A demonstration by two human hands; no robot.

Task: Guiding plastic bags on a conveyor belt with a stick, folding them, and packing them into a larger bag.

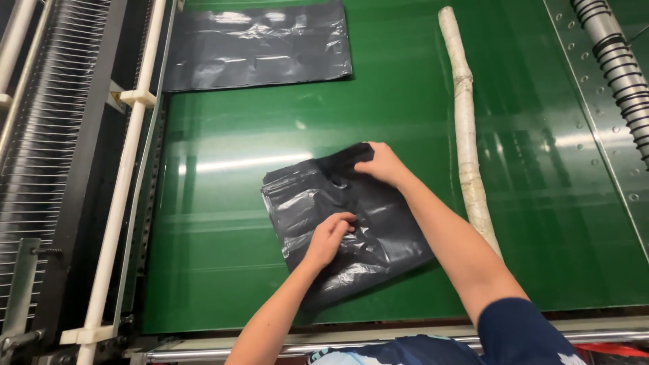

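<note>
A folded stack of black plastic bags [378, 226] lies on the glossy green table [230, 263] near its front edge. My left hand [329, 236] rests on the middle of the stack, fingers curled and pinching the crinkled plastic. My right hand [382, 164] presses on the stack's far corner, fingers closed over the edge of the plastic. Both forearms reach in from the bottom of the view.
A second flat stack of black bags [257, 47] lies at the table's far side. A long white wrapped roll [466, 128] runs along the right. A white-railed machine frame [122, 182] borders the left, and a ribbed metal roller [618, 64] sits at top right.
</note>
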